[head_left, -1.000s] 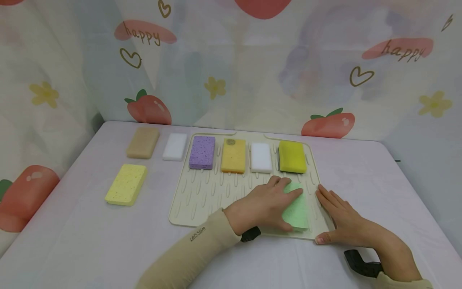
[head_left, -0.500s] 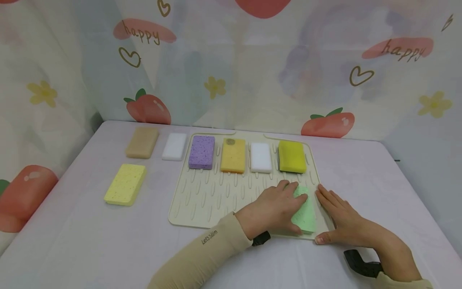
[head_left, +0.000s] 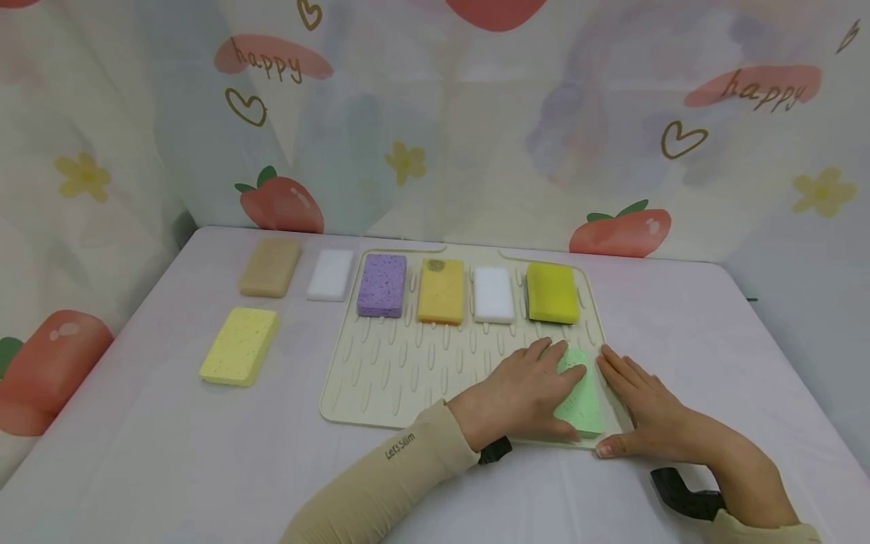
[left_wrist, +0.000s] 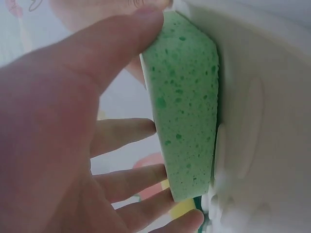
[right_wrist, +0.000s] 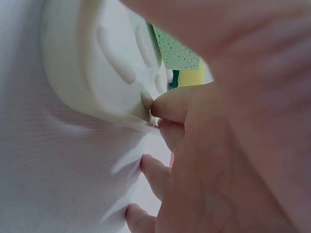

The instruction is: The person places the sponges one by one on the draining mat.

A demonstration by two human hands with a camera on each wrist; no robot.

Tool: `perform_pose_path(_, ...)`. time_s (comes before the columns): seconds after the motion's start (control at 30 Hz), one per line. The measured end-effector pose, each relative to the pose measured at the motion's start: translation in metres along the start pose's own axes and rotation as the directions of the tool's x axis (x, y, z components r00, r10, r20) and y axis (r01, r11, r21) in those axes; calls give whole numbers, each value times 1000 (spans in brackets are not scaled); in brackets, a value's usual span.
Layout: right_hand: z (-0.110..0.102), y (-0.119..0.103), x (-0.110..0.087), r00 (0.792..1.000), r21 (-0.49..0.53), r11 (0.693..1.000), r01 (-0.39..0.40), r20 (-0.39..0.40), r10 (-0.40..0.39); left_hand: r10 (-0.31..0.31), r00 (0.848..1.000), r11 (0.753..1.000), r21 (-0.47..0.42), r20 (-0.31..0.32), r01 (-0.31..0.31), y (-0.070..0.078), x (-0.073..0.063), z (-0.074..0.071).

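Observation:
In the head view my left hand (head_left: 519, 393) lies over the left part of a pale green sponge (head_left: 582, 397) on the ribbed cream mat (head_left: 394, 408). The left wrist view shows the thumb (left_wrist: 131, 31) on the near end of the green sponge (left_wrist: 182, 111), with straight, spread fingers touching its upper edge. My right hand (head_left: 655, 419) rests at the mat's right edge, fingers extended along it and thumb by the near corner. In the right wrist view two fingertips meet the mat's rim (right_wrist: 112, 119), and the others press on the cloth.
Along the mat's back stand a purple sponge (head_left: 382, 285), an orange-yellow sponge (head_left: 441, 293), a white sponge (head_left: 493, 295) and a yellow-green sponge (head_left: 553, 293). Left of the mat lie a tan sponge (head_left: 269, 267), another white sponge (head_left: 330, 275) and a pale yellow sponge (head_left: 239, 347).
My left hand has slid the green sponge rightward on the mat, toward its right edge. The right hand has stayed at the mat's edge.

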State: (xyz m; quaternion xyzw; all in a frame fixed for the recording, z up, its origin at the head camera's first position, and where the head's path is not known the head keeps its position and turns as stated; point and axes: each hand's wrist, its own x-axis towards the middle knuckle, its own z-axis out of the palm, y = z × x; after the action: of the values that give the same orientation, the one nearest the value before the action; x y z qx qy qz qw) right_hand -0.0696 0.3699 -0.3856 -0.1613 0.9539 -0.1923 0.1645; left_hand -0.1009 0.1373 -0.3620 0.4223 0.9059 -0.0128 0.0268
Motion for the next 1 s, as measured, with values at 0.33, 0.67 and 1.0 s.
perform_pose_path(0.33,0,0,0,1000,12,1000,-6,-1,6,30,999,999,-11,-18,-30,-6,-5,-6)
perform_pose_path(0.67,1,0,0,1000,14,1000,-16,3,16,76,997,997,-23,-26,-77,-23,-33,-21)
perform_pose_path(1.0,0,-1,0,1000,30,999,-22,14,21,24,1000,999,-45,-4,-24,-54,-70,-26)
